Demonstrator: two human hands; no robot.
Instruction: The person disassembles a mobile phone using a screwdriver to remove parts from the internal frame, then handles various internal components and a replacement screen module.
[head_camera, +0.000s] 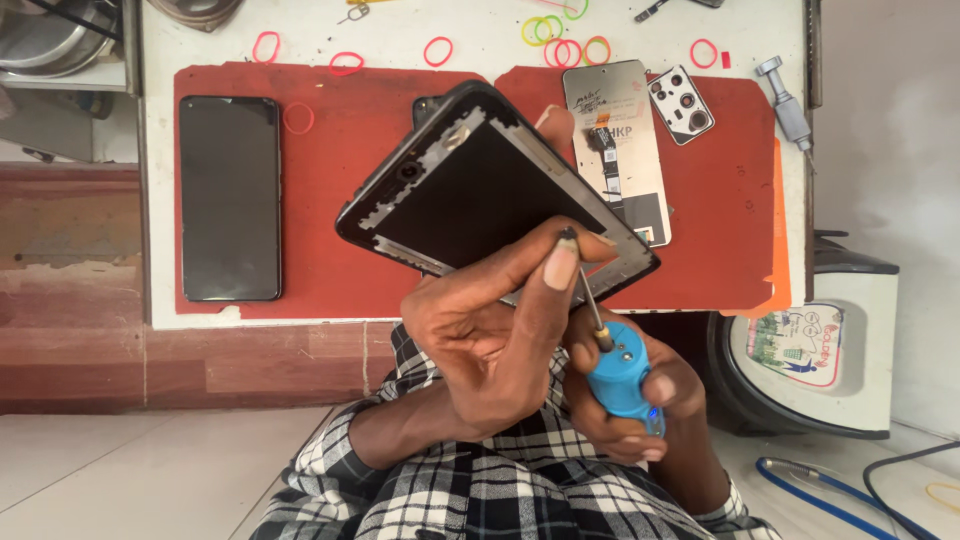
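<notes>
- gripping the opened phone frame (490, 190), the left hand (490, 330) held it tilted above the red mat (340, 250).
- the right hand (640, 400) clenched a blue screwdriver (622, 375), its tip touching the frame's lower edge.
- a black phone (229, 197) lay flat on the mat, well apart.

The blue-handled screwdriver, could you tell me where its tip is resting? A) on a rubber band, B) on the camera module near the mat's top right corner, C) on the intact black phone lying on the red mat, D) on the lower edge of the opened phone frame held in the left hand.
D: the right hand holds the blue-handled screwdriver with its tip at the edge of the opened phone frame, which the left hand grips.
</notes>
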